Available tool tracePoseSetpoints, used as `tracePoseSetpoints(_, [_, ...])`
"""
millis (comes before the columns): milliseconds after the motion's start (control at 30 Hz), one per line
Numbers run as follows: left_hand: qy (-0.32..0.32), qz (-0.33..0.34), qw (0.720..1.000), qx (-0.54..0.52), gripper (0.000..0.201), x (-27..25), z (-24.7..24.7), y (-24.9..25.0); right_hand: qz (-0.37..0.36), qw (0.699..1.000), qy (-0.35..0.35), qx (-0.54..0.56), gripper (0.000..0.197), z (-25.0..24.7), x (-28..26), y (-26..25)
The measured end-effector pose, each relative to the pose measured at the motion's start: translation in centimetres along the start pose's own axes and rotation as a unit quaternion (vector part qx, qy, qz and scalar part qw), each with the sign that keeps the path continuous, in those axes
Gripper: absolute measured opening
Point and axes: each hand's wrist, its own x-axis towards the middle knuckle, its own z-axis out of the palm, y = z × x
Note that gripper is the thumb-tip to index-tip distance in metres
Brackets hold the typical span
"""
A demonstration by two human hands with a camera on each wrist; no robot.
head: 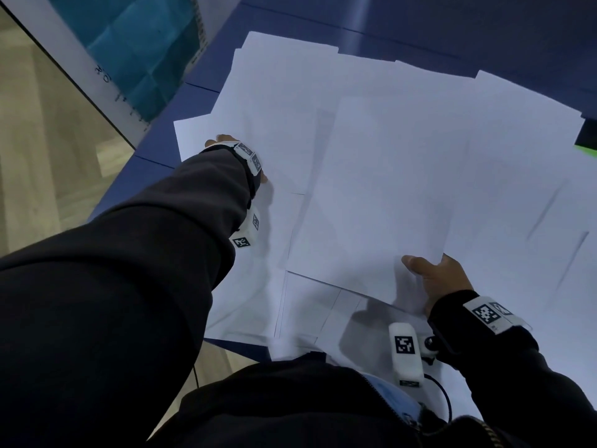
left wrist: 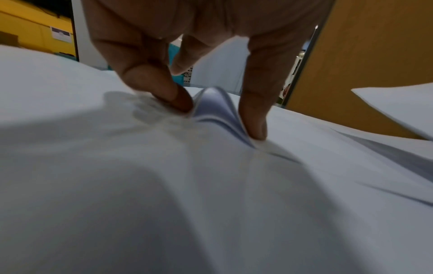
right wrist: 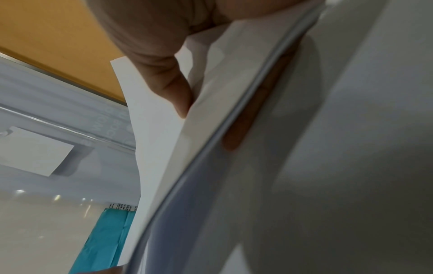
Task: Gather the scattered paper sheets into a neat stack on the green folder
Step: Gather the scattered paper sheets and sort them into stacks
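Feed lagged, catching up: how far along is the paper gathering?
Early. Done: nothing is stacked on the green folder, barely showing at the right edge. In hand: right hand holds a few sheets; left hand pinches the far-left sheets. Left: most scattered sheets.

The paper sheets (head: 387, 176) are thin, smooth, matt white paper, soft enough to buckle into a ridge between the fingertips (left wrist: 180, 100) of the left hand (head: 237, 156). The tabletop (head: 452, 24) under them is a smooth dark blue surface with a faint sheen, and the floor (head: 42, 140) past its left edge looks like pale wood grain. The sleeves (head: 113, 270) are matt black cloth, and a glossy green folder (head: 586, 150) shows at the right edge.
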Motion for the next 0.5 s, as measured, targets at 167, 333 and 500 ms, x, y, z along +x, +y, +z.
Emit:
tracePoseSetpoints(167, [0.03,0.033,0.999,0.008,0.051,-0.24,0.07,-0.01,-0.013,1.0,0.003,0.006,0.007,0.13,-0.14,-0.05])
tracePoseSetpoints(333, [0.042,0.028,0.999,-0.018,0.05,-0.14,0.5,0.41,-0.009,1.0,0.005,0.01,0.007,0.1,-0.09,0.1])
tracePoseSetpoints(500, [0.041,0.001,0.999,-0.016,0.056,0.01,0.7,0.98,-0.007,1.0,0.007,0.015,0.007,0.08,-0.34,0.07])
